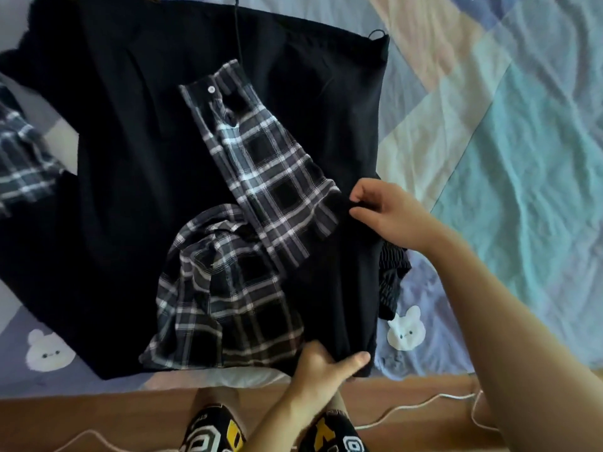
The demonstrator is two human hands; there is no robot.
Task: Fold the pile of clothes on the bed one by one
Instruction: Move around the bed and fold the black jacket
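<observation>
Both our hands are pinching the right side of the black garment (137,177) — right hand (388,213) has its thumb and fingers nipped on the edge about halfway up, left hand (323,363) grips the near corner by the edge of the bed. That garment's the biggest thing here, spread flat across the pastel patchwork bedsheet (509,151), which has little white bunny faces (404,331) printed near us. On top of the black fabric lies a plaid shirt (228,288) — body bunched up close to us, one sleeve (257,151) stretched away with a white button (211,89) at the cuff. More plaid fabric (19,158) sits off at the left edge. A dark striped piece (391,282) pokes out under our right wrist. White cable (424,406) trails on the wood floor below.
</observation>
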